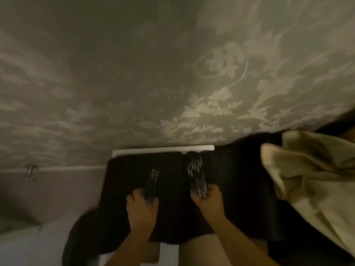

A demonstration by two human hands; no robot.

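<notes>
A black garment [172, 217] lies spread over a white surface [163, 149] against the wall. Two strips with pale streaked markings run down its front. My left hand [141, 210] grips the lower end of the left strip [152, 185], fingers curled round it. My right hand [208, 200] pinches the lower end of the right strip [196, 175]. Both forearms reach in from the bottom of the view. The picture is dim and blurred, so the strips' make is unclear.
A cream cloth [311, 181] is heaped at the right, partly over the black fabric. A patterned floral wall [211, 83] fills the background. A small metal fitting [30, 171] sticks out of the wall at the left. A pale surface [23, 246] sits at bottom left.
</notes>
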